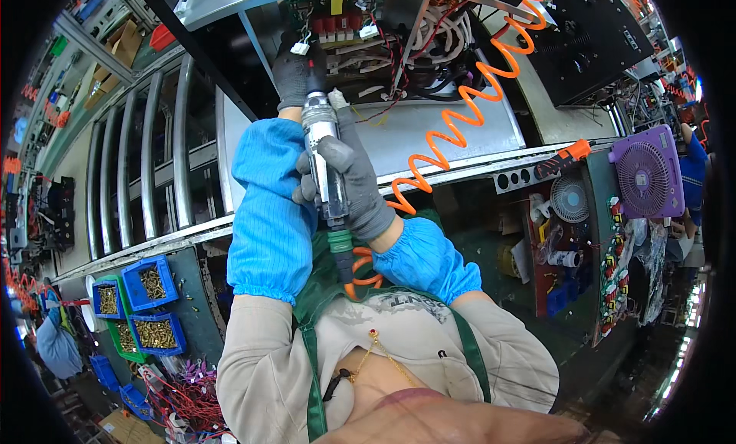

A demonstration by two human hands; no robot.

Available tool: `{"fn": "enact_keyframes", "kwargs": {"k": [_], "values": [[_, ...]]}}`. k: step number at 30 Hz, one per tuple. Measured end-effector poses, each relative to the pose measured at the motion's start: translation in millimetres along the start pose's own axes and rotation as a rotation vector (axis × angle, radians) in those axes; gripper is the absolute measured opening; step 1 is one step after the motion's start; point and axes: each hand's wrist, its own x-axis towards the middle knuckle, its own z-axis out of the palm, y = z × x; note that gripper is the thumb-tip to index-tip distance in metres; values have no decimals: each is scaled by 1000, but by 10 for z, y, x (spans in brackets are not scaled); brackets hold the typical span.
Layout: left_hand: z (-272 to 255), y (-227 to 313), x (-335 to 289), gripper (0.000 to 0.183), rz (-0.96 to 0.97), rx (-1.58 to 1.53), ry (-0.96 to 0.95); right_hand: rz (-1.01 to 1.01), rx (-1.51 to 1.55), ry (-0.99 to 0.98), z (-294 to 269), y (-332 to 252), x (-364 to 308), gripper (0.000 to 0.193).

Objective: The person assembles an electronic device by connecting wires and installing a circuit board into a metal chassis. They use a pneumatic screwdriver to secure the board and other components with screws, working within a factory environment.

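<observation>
A silver air screwdriver [322, 157] with a green fitting at its rear points away from me into an open metal cabinet [253, 45]. Wrapped round its barrel is my right hand [356, 183], in a grey glove. My left hand [291, 76], also gloved, reaches inside the cabinet beside the tool's front end. Its fingers are mostly hidden in dark shadow, so what they touch is unclear. Just past it hang white connectors [300, 49] on wires, in front of a green circuit board [345, 6]. Bundled cables [364, 68] lie to the right. Both forearms wear blue sleeves.
An orange coiled air hose [452, 134] runs across the bench at right. Metal rollers [153, 153] lie at left, above blue bins [157, 333] of brass-coloured screws. A purple fan [648, 172] stands at far right, below a black panel [586, 45].
</observation>
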Motion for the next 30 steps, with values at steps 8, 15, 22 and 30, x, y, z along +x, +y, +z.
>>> {"fn": "enact_keyframes", "kwargs": {"k": [8, 15, 22, 30], "values": [[-53, -137, -65, 29, 17, 61, -115, -31, 85, 15, 80, 171, 41, 78], [-128, -90, -37, 29, -25, 36, -130, -79, -12, 58, -10, 292, 116, 78], [3, -27, -36, 30, -48, -9, -135, -99, -31, 67, -61, 156, 101, 75], [-80, -75, -105, 30, -171, -14, -124, -44, 28, 62, 118, -14, 41, 72]]}}
